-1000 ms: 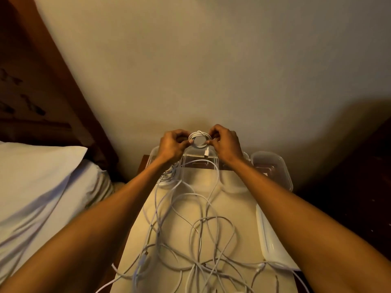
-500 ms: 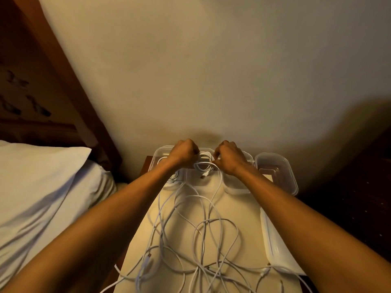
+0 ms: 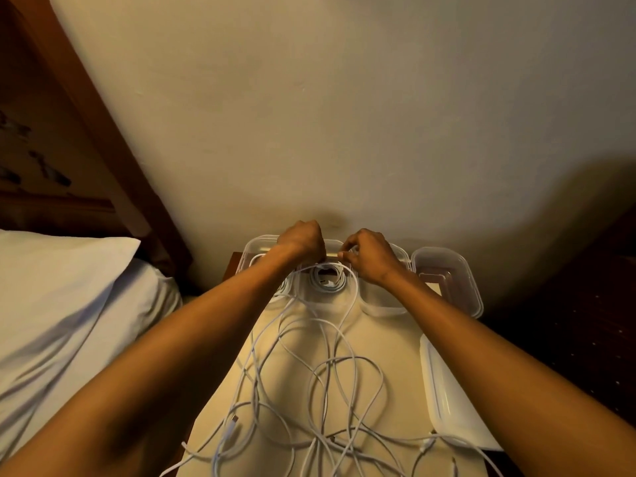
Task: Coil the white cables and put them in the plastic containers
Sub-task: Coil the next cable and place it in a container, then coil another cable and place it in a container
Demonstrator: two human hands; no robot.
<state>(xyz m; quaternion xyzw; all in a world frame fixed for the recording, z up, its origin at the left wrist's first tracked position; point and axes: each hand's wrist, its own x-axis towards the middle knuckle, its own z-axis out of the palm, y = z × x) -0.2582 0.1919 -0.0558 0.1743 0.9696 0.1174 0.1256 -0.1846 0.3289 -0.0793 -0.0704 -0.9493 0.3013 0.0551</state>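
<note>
A coiled white cable [image 3: 327,279] lies inside the middle clear plastic container [image 3: 321,302] at the far edge of the table. My left hand [image 3: 302,239] is a closed fist over the container's far rim; its fingertips are hidden at the coil's far edge. Just right of it, my right hand [image 3: 368,253] has its fingertips pinched together above the rim, apart from the coil. A tangle of loose white cables [image 3: 330,390] spreads over the table between my forearms. One strand runs over the middle container's right rim.
A row of clear containers stands against the wall: left one [image 3: 254,247], another under my right wrist [image 3: 382,308], a far-right one [image 3: 447,280]. A white lid [image 3: 447,390] lies at the table's [image 3: 389,352] right edge. A pillow [image 3: 69,304] is left.
Both hands lowered the coil from above the containers into the middle one. The coil now rests inside and the hands sit at its far rim.
</note>
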